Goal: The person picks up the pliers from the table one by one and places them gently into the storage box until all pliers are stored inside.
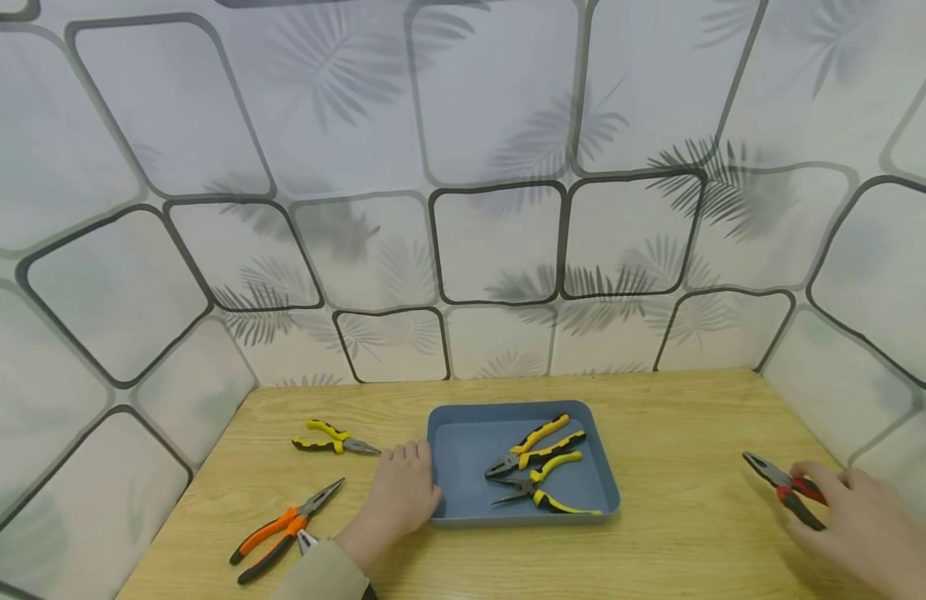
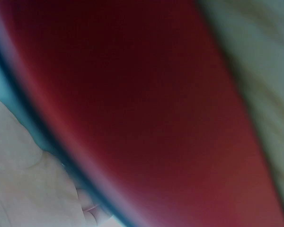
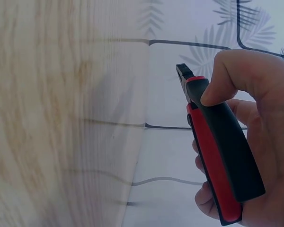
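My right hand [image 1: 856, 517] holds a pair of red-and-black combination pliers [image 3: 217, 146] above the right side of the table. Its thumb lies along the black grip, and the jaws point away from the hand. At the tray's left wall, my left hand [image 1: 406, 483] grips the blue-grey tray [image 1: 463, 467]. Inside the tray lie two yellow-and-black pliers, the combination pliers [image 1: 533, 446] behind the long-nose pliers [image 1: 541, 483]. A large blurred red shape [image 2: 146, 113] fills most of the left wrist view, hiding much of that hand.
Yellow-and-black long-nose pliers [image 1: 335, 439] lie left of the tray, close to the left fingers. Nearer are orange-and-black long-nose pliers [image 1: 290, 525]. A metal tool tip [image 1: 307, 542] pokes out beside the left sleeve [image 1: 323, 575]. Patterned fabric walls [image 1: 500, 242] enclose the wooden table [image 1: 680, 467].
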Tool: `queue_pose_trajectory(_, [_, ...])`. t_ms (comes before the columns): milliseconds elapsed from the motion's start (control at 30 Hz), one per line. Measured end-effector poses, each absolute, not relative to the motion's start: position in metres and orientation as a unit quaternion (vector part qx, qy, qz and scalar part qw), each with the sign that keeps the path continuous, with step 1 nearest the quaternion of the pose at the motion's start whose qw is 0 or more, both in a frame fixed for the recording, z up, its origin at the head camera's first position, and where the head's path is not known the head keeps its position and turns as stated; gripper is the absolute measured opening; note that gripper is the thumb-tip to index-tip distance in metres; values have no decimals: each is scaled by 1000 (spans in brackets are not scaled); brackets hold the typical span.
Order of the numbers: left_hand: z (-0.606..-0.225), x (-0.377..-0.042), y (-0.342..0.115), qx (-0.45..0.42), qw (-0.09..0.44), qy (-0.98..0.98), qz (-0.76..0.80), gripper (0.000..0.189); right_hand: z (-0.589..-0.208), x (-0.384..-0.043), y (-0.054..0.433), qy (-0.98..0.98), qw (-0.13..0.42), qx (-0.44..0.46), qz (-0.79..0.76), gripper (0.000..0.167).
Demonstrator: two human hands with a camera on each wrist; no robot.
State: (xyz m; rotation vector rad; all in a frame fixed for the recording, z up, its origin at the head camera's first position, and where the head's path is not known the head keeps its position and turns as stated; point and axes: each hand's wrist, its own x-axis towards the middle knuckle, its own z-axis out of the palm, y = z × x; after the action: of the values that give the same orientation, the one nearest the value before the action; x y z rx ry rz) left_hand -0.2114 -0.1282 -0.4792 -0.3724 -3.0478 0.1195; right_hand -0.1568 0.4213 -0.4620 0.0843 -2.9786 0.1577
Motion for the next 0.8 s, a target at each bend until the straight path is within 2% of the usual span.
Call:
queue_pose_trajectory(500, [-478,-211,-128,-119,37,-991,46,44,-458,-162,414,-992,96,48,62,55])
queue_pose_trajectory(800, [-479,-212,-128,-116,26,-992,46,46,-450,-161,406,-994,67,32,75,57])
